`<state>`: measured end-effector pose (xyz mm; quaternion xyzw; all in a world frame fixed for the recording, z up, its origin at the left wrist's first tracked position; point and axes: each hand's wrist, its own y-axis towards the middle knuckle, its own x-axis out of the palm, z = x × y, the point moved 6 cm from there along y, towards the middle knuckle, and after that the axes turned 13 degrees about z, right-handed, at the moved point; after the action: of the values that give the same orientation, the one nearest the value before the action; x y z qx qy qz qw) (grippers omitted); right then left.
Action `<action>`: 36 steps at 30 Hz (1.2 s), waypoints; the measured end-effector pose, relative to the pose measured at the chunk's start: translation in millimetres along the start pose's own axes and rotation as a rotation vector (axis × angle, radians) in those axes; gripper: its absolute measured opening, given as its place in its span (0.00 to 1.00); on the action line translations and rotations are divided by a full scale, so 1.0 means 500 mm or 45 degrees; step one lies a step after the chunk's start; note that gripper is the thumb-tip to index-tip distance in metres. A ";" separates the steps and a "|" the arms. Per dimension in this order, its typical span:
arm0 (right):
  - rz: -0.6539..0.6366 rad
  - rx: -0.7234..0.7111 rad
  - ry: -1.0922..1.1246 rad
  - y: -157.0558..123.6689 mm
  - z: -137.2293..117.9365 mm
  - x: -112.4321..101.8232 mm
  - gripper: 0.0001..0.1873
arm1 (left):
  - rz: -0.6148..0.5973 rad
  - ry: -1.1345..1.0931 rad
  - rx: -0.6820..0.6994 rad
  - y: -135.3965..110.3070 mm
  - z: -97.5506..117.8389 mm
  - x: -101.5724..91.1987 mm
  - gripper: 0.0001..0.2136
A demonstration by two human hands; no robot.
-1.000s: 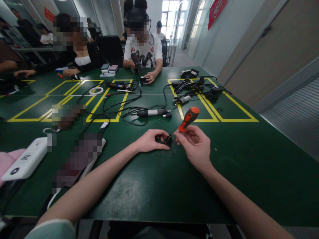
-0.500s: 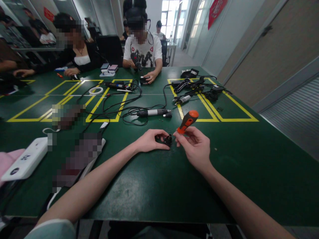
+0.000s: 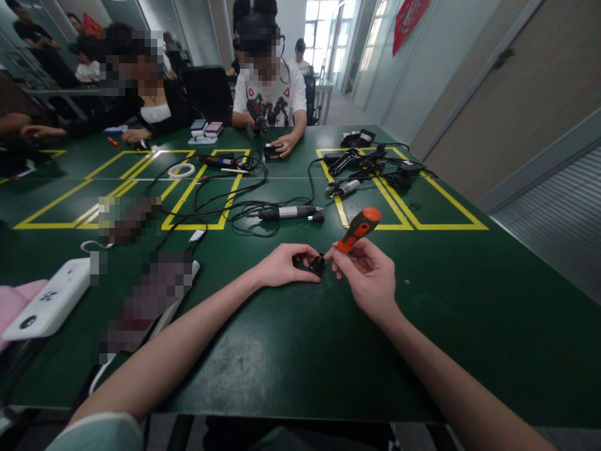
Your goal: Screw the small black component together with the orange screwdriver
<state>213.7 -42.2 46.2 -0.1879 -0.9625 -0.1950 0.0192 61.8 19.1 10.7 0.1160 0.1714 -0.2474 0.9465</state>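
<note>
My left hand [image 3: 284,266] is closed around a small black part [image 3: 317,264] that rests on the green table [image 3: 291,357]. My right hand [image 3: 369,275] pinches a screwdriver with an orange and black handle [image 3: 359,227]. The handle leans up and to the right, and its tip end points down at the small black part. The two hands almost touch over the part.
A black and silver tool with coiled cables [image 3: 286,213] lies just beyond my hands. More black tools and cables [image 3: 370,166] sit in a yellow-taped square at the right. A white device [image 3: 49,304] lies at the left. Other people sit at the far side.
The screwdriver handle has tilted slightly further to the right; both hands stay at the same spot on the small black part.
</note>
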 end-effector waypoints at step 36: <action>0.062 -0.154 -0.101 0.002 -0.003 -0.008 0.07 | 0.000 -0.001 -0.031 0.000 0.001 -0.001 0.19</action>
<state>217.7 -43.2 47.8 -0.2195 -0.9441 -0.2447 -0.0255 61.4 19.3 11.3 0.1044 0.1740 -0.2455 0.9479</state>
